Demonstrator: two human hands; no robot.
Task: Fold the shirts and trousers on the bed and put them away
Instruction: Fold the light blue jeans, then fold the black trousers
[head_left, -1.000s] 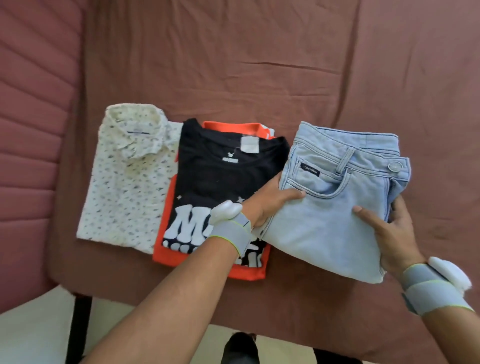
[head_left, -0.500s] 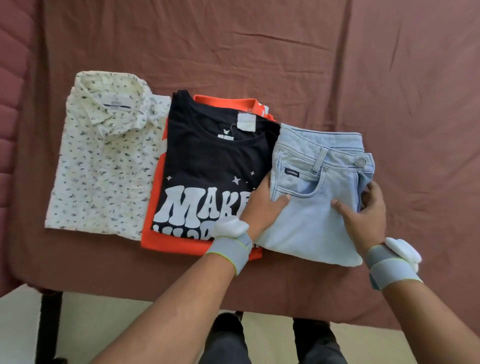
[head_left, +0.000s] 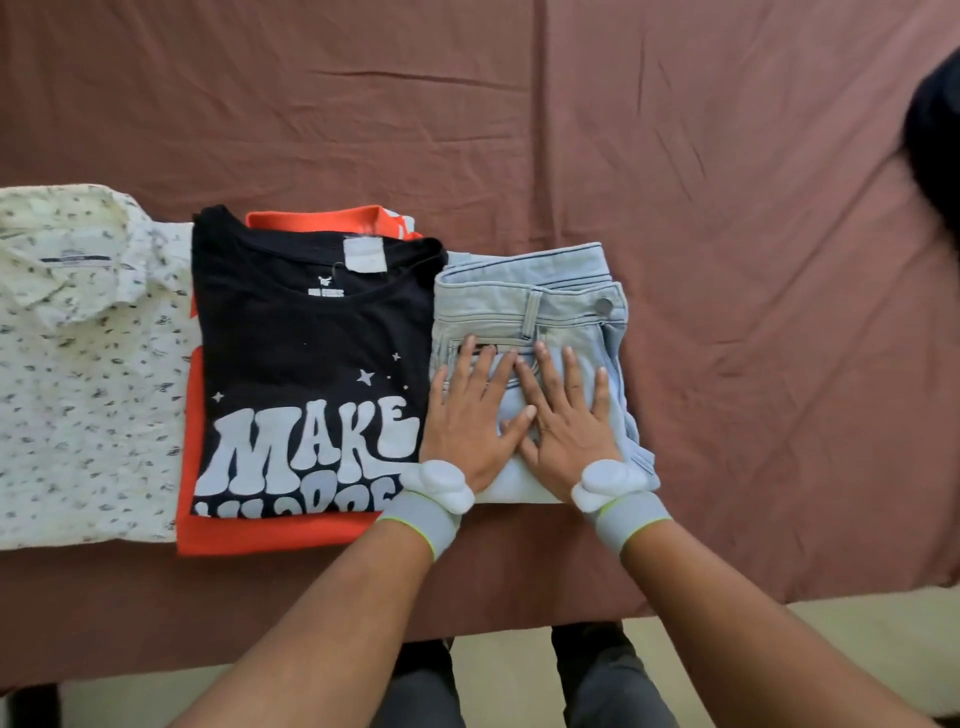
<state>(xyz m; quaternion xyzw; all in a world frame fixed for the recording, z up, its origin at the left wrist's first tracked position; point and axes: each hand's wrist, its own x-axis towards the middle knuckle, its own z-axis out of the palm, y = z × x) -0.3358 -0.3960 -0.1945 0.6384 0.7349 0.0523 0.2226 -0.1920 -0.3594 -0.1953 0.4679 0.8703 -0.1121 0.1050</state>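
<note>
Both hands, left (head_left: 467, 415) and right (head_left: 566, 421), flat with fingers straight, gripping nothing, pressing folded jeans (head_left: 587, 322) near bed (head_left: 727, 208) front edge, beside black tee (head_left: 311, 338).

On the bed (head_left: 727, 260), under a brownish-red sheet, we count three folded piles in a row. At left, a white patterned shirt (head_left: 78, 364). In the middle, a black printed T-shirt (head_left: 306, 364) atop an orange garment (head_left: 260, 535). At right, light blue jeans (head_left: 530, 306), just beside the T-shirt. Our left hand (head_left: 467, 421) and right hand (head_left: 566, 421) press flat on the jeans, thumbs touching. We wear grey wristbands (head_left: 421, 519).
</note>
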